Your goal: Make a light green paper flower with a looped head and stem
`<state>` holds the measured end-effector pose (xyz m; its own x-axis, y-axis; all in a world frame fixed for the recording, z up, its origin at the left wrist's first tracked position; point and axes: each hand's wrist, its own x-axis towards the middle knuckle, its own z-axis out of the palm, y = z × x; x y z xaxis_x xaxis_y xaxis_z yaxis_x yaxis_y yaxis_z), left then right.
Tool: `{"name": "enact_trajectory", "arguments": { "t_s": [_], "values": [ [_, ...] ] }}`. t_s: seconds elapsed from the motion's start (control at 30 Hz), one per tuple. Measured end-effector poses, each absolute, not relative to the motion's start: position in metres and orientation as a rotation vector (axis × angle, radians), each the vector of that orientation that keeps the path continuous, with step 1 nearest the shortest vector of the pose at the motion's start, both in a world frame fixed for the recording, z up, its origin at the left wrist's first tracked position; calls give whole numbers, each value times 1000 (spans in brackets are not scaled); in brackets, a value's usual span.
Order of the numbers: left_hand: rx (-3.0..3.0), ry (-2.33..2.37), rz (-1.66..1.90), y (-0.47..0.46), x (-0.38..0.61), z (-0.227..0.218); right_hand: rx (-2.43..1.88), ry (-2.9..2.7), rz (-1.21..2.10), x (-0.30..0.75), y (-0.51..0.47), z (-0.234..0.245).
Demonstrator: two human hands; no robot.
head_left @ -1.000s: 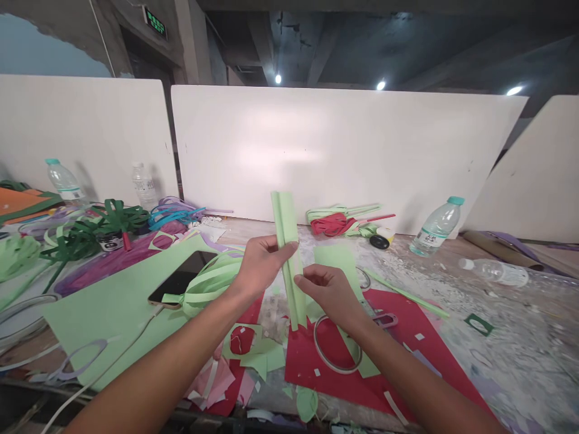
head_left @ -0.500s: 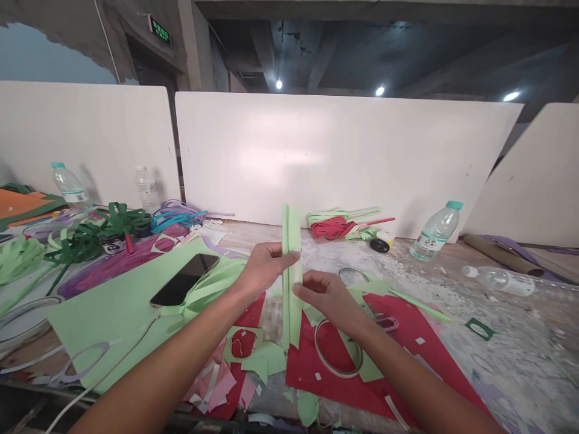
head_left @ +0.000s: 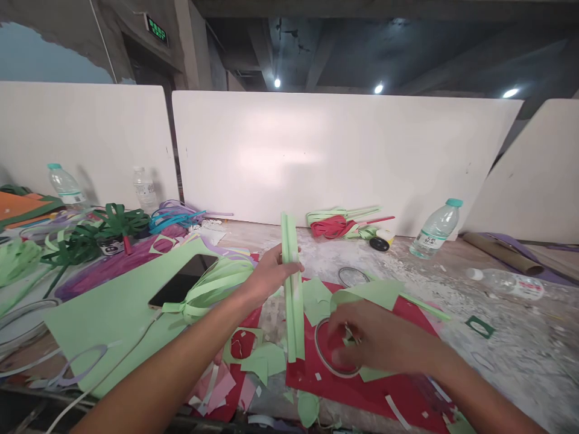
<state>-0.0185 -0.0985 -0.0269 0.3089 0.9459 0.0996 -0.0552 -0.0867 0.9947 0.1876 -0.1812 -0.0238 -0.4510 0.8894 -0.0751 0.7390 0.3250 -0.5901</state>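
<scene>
Left hand (head_left: pixel 272 274) grips green paper (head_left: pixel 294 322) (folded lengthwise)

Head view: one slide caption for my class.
Left hand holds a folded green paper strip; right hand is near a ring on red paper.

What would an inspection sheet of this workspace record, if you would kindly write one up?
Surface: the table is scuffed, with white marks.
Job's things: a folded green strip stands near upright; a ring lies over red paper.
Clutter: paper scraps, a phone on a green sheet, a water bottle.
Grips: the left hand pinches the folded green strip; the right hand is blurred above the red paper, its hold unclear.
Cables: a white cable runs from the phone across the green sheet.
Surroundings: a white board behind the table; a lit exit sign, upper left.
</scene>
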Motion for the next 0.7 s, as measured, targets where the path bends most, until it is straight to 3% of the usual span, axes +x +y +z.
{"name": "enact_trajectory", "arguments": {
  "t_s": [0.23, 0.47, 0.7],
  "values": [
    [889, 622, 877, -100, -19, -21, -1427, -2140, 783, 191, -195, -36],
    [1096, 665, 1028, -105, -14, -24, -820, -1073, 1480, 181, -166, -21],
    [1549, 737, 1099, -121, -15, -10, -484, -561, 1730, 174, -151, -14]
  ]
}}
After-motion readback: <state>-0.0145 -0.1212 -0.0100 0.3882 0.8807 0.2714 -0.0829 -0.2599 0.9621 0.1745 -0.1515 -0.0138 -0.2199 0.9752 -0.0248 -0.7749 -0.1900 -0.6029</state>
